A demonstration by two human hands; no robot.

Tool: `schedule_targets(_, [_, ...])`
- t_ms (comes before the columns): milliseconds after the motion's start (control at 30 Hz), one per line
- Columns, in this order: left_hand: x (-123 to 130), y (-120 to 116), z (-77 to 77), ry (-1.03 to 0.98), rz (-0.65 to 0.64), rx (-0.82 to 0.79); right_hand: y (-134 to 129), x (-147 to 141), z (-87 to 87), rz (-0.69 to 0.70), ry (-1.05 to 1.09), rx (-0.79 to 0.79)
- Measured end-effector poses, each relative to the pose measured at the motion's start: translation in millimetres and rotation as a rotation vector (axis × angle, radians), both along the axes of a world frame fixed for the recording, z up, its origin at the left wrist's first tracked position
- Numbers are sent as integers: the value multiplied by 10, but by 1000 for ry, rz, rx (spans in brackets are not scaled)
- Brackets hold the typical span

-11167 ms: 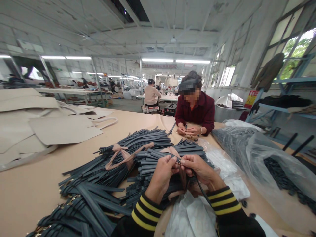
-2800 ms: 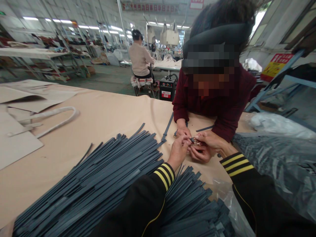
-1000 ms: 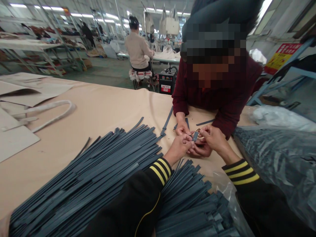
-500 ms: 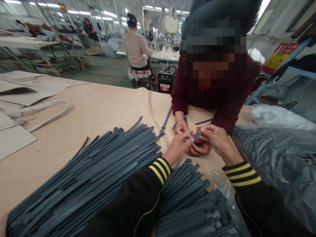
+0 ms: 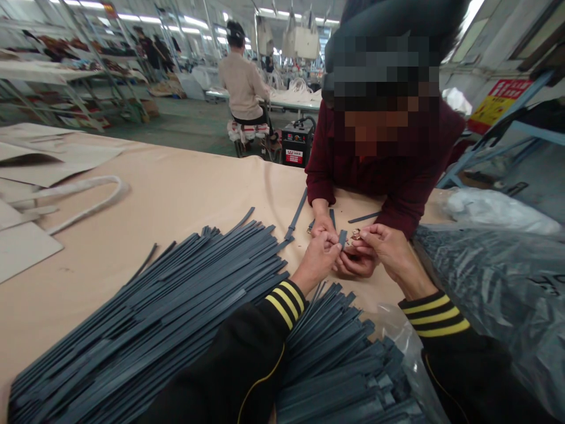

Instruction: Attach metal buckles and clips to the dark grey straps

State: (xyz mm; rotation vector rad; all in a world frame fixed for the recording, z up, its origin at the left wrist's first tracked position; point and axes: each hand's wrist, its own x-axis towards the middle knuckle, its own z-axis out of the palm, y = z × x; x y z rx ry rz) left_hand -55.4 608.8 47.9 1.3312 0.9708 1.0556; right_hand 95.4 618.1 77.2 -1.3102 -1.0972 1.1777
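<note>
Between my hands shows the end of a dark blue-grey strap [image 5: 342,238]. My left hand [image 5: 318,256] is closed in a pinch on this strap. A small gold-coloured buckle [image 5: 355,234] sits at the fingertips of my right hand [image 5: 391,247], which is pinched shut on it. The buckle and the strap end look slightly apart. Facing me, a co-worker in a dark red top has one hand [image 5: 324,224] just behind my left fingers and the other hand [image 5: 358,262] under my right fingers. What the co-worker's fingers hold is partly hidden.
Two big piles of similar straps, a left pile [image 5: 176,294] and a right pile [image 5: 344,365], lie under my forearms. A single strap [image 5: 298,212] and another loose strap [image 5: 364,217] lie beyond. Plastic-wrapped goods [image 5: 494,282] are at right; pale panels [image 5: 26,247] and a white handle [image 5: 88,191] at left.
The strap end has shifted slightly left and turned more upright. A gap now shows between it and the buckle in my right hand. The co-worker's hands stay nearly in place.
</note>
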Motion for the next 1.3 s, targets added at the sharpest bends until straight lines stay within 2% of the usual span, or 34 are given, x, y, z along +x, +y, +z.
schedule_targets(67, [3,-17,57,-6,46,20,-33,-27,52,13,-3,-20])
schedule_targets(167, [5,-41,162,78,263,217,-89,-60,136,15,8,-41])
schedule_targets(233, [12,-46,215,119,313,313,-124,-71,184,36,15,-40])
schedule_targets(400, [42,-26,245,20,62,193,-184,-107,268,124,-47,-3])
schedule_targets(533, [21,-32,282,-96,47,35,-176,-139,312,176,-153,64])
schedule_targets(733, [-31,-76,352,-396,-88,-249,-92,-108,282,256,-403,224])
schedule_targets(967, [-23,-93,382,-477,-66,-378,-74,-120,232,244,-527,366])
schedule_targets(1133, [-10,-101,386,-489,-29,-356,-73,-112,229,293,-531,366])
schedule_targets(1300, [-10,-91,371,-406,-39,-309,-74,-85,200,301,-549,339])
